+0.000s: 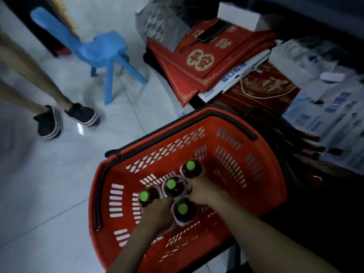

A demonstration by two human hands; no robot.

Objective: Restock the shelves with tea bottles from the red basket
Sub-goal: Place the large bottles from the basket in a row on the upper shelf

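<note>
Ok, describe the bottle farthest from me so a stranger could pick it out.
Find the red basket on the pale floor. Four green-capped bottles stand inside it, near the two hands. The farthest bottle is the top one, just beyond the right hand, standing apart while the other three cluster together.

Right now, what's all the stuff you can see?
tea bottles: four, dark with green caps, upright in the basket
red basket: one, red with black handles, on the floor
chair: one, blue plastic, upper left
red boxes: several, red with gold print, stacked at upper right
white and blue boxes: a blurry pile, right edge
another person's shoes: two, black, on the left
left hand: one, on the bottles
right hand: one, among the bottles
</note>
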